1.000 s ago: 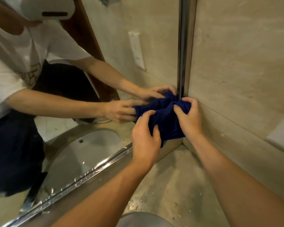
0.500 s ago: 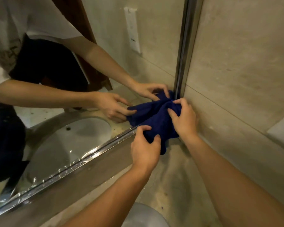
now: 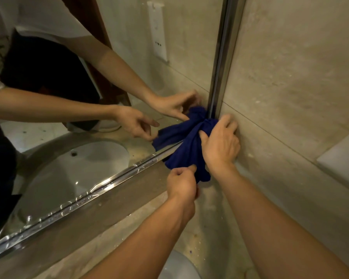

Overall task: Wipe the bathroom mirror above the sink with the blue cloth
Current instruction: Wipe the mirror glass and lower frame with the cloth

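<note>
- Head view: the blue cloth (image 3: 186, 152) is bunched into the bottom right corner of the mirror (image 3: 73, 174), gripped by the right hand (image 3: 220, 143) with fingers curled over its top.
- Its lower edge is pinched by the left hand (image 3: 181, 185).
- The chrome frame (image 3: 223, 57) is met by the beige tiled wall (image 3: 290, 77) just beside the right hand.
- Below, a wet stone counter (image 3: 210, 228) is seen, with the sink (image 3: 177, 266) at the picture's bottom edge.

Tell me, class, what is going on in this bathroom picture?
A person is working a blue cloth into the lower right corner of the mirror, where its metal frame meets the tiled wall. The right hand grips the bunched cloth, while the left hand pinches its lower edge.
</note>
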`<state>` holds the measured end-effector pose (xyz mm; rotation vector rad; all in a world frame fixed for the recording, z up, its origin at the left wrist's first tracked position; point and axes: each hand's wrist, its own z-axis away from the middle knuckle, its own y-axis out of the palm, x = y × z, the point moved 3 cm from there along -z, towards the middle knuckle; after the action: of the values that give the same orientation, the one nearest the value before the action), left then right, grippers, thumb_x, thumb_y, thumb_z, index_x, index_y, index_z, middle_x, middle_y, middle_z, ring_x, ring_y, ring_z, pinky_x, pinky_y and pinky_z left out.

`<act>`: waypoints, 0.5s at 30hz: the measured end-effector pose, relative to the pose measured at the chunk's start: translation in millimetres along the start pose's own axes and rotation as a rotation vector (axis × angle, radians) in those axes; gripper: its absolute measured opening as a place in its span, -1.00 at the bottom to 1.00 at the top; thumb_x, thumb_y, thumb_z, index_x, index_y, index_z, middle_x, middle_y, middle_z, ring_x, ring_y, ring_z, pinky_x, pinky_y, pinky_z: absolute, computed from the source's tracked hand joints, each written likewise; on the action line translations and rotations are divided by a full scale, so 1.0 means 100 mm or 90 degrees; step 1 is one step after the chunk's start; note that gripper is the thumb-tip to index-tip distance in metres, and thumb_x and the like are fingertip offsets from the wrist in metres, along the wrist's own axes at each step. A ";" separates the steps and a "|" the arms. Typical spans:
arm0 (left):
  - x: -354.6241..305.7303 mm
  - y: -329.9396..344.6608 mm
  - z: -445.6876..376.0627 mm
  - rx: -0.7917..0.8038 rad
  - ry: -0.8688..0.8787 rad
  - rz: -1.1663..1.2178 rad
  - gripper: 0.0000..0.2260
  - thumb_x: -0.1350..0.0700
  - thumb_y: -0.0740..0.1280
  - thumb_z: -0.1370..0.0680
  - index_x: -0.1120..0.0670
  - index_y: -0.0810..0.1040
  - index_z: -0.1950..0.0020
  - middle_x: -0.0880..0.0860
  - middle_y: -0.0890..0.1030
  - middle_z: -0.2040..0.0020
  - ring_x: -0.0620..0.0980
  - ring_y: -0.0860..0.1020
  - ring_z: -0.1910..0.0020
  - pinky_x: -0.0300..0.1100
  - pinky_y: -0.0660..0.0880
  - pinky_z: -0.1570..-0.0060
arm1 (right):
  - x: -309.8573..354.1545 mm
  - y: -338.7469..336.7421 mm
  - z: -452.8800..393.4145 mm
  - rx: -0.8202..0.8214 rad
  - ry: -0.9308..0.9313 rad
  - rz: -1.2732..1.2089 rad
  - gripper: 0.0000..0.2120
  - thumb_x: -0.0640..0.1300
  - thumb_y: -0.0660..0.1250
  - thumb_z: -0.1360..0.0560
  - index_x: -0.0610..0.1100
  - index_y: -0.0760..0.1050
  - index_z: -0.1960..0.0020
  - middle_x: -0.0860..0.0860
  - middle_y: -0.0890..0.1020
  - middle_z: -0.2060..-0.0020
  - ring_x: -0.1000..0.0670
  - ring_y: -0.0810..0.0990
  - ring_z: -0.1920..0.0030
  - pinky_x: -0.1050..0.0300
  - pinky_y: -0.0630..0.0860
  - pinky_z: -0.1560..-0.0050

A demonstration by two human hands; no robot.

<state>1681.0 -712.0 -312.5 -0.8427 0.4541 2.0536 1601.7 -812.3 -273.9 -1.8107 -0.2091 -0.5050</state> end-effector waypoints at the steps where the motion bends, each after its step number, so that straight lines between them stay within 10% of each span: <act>1: 0.02 0.08 0.01 0.025 -0.047 0.015 -0.85 0.09 0.35 -0.57 0.10 0.52 0.16 0.04 0.47 0.34 -0.04 0.44 0.40 -0.16 0.48 0.34 | 0.00 0.00 0.00 0.001 0.030 -0.035 -0.42 0.10 0.37 -0.51 -0.18 0.21 -0.33 -0.19 0.43 -0.20 -0.20 0.59 -0.01 0.03 0.38 0.22; 7: -0.04 0.50 -0.02 0.213 -0.222 0.259 -0.54 -0.20 0.37 -0.53 0.20 0.59 -0.12 0.15 0.68 -0.01 0.08 0.65 0.12 -0.04 0.62 0.06 | -0.14 0.25 -0.07 0.170 0.282 -0.300 -0.27 0.27 0.40 -0.40 -0.26 0.35 -0.30 -0.18 0.58 -0.16 -0.23 0.59 -0.11 -0.04 0.55 -0.07; 11: -0.15 0.53 -0.23 0.090 -0.108 0.336 -0.75 -0.06 0.43 -0.52 0.08 0.57 -0.06 0.12 0.68 0.01 0.09 0.66 0.02 0.05 0.60 -0.12 | -0.14 0.38 -0.04 0.240 0.419 -0.609 -0.46 0.13 0.45 -0.35 -0.11 0.43 -0.20 -0.11 0.61 -0.05 -0.16 0.62 0.04 -0.15 0.62 -0.03; 15: -0.34 0.54 -0.35 0.040 -0.095 0.416 -0.75 0.05 0.44 -0.52 0.11 0.56 -0.14 0.14 0.68 0.00 0.11 0.66 0.12 -0.05 0.64 0.13 | -0.12 0.47 -0.13 0.222 0.434 -0.704 -0.73 -0.01 0.46 -0.36 -0.03 0.40 0.08 -0.11 0.62 0.00 -0.14 0.63 0.06 -0.15 0.64 0.03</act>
<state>1664.8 -783.1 -312.6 -0.5322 0.7803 2.6557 1606.1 -837.7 -317.5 -0.9644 -0.7683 -1.6914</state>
